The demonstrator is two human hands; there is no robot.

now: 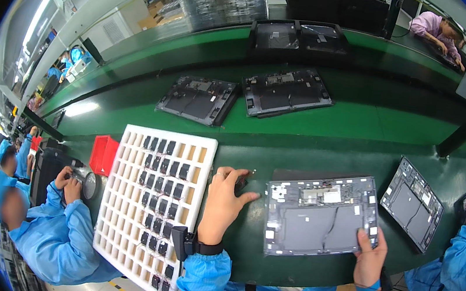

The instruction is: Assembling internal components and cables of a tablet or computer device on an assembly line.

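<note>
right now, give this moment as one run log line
left hand: near small black part | right hand: holding corner of laptop chassis | white foam tray: beside left hand

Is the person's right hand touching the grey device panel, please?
Touching. The head view shows the right hand gripping the grey device panel near its lower right corner, thumb on top.
</note>
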